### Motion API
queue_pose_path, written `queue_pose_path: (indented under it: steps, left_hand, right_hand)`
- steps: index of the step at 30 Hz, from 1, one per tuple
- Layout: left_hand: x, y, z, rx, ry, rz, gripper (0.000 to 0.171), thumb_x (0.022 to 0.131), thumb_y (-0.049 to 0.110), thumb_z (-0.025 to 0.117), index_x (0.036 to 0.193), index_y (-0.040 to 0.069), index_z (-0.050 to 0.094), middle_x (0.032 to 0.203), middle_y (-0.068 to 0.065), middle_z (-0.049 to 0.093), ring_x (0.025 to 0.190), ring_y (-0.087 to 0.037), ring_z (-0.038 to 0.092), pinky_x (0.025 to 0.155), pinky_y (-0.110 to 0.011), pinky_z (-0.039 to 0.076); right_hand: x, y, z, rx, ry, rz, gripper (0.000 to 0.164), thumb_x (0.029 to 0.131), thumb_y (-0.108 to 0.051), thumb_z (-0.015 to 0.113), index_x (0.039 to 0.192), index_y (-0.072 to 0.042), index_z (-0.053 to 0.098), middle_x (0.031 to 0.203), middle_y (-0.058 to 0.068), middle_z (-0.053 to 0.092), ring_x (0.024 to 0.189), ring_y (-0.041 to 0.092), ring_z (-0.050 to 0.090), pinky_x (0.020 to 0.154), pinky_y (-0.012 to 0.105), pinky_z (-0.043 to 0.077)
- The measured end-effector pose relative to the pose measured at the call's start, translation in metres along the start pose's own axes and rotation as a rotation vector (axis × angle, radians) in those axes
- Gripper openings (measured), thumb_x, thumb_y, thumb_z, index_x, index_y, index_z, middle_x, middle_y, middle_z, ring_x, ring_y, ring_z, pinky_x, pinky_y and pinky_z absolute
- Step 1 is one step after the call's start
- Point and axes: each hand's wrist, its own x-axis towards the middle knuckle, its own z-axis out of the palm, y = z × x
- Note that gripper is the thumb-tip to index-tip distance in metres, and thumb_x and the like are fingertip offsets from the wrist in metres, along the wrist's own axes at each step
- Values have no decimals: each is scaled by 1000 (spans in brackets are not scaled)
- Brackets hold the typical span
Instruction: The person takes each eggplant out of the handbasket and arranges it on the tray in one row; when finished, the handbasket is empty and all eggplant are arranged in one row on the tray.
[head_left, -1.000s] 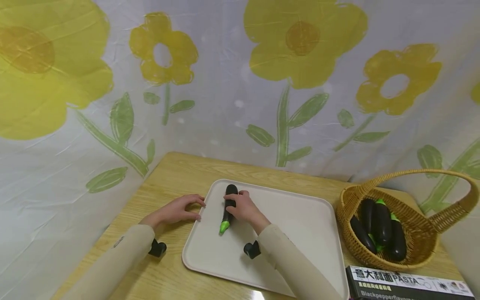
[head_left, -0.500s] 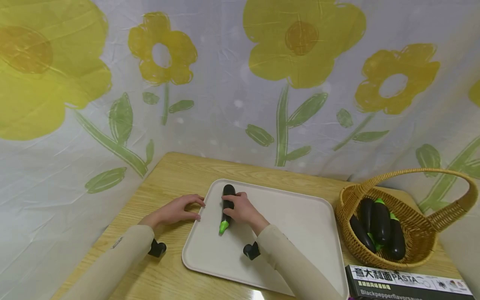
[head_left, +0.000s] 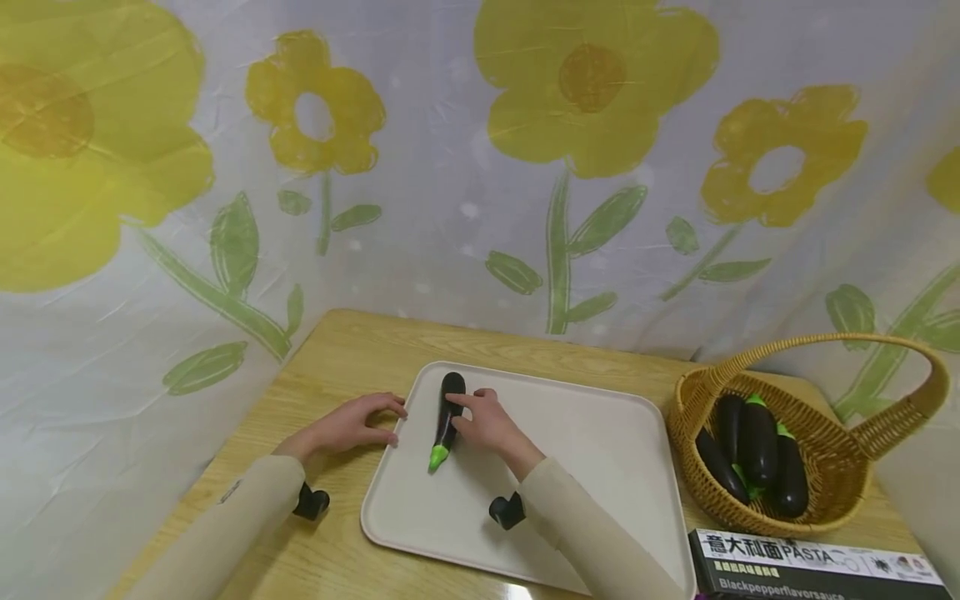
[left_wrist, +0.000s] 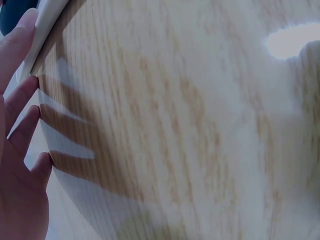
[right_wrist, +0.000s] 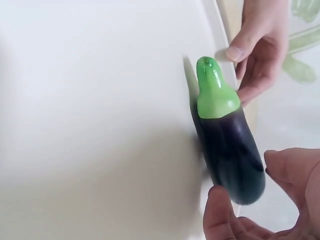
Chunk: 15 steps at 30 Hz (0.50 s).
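Observation:
A dark purple eggplant (head_left: pixel 449 410) with a bright green stem end lies on the left part of the white tray (head_left: pixel 585 467), its stem towards me. My right hand (head_left: pixel 489 423) is over its right side, index finger across the upper part and thumb near the right edge. In the right wrist view the thumb and index fingertips are spread to either side of the eggplant (right_wrist: pixel 232 150), right at its blunt end. My left hand (head_left: pixel 352 427) stays at the tray's left edge, fingers apart, fingertips by the rim. In the left wrist view this hand (left_wrist: pixel 22 180) shows partly.
A wicker basket (head_left: pixel 847 492) with a tall handle stands at the right, with several more eggplants (head_left: pixel 759 446) inside. In front of it lies a black and white pasta box (head_left: pixel 813 567). The wooden table (head_left: pixel 337 517) ends against a flower-printed curtain (head_left: pixel 435 217).
The eggplant has shifted a little left, its stem end swinging further left. The right fingers now reach less far across it. My left hand has stayed at the tray edge.

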Motion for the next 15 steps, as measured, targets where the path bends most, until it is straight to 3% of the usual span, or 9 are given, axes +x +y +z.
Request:
queue_pose_path:
  steps: [3, 10, 15]
  left_hand:
    - [-1, 0, 1, 5, 1, -2, 38, 88, 27, 74, 120, 10, 63, 136, -18, 54, 131, -40, 44, 110, -58, 32]
    - [-2, 0, 2, 11, 4, -7, 38, 88, 27, 74, 121, 11, 63, 137, -18, 53, 132, -40, 43, 110, -58, 31]
    - [-2, -1, 1, 11, 18, 16, 37, 87, 25, 75, 119, 9, 64, 137, -20, 53, 132, -42, 43, 110, -59, 31]
  right_hand:
    - [-11, 5, -5, 14, 1, -35, 41, 95, -11, 57, 137, -8, 57, 136, 33, 42, 126, 39, 44, 98, 50, 44]
    - [-56, 24, -27, 135, -15, -36, 42, 99, -19, 57, 141, -13, 54, 139, 24, 42, 101, 27, 62, 87, 43, 51]
    - [-99, 35, -51, 290, 31, 15, 42, 98, -23, 60, 140, -18, 54, 143, 15, 43, 107, 26, 61, 81, 36, 54]
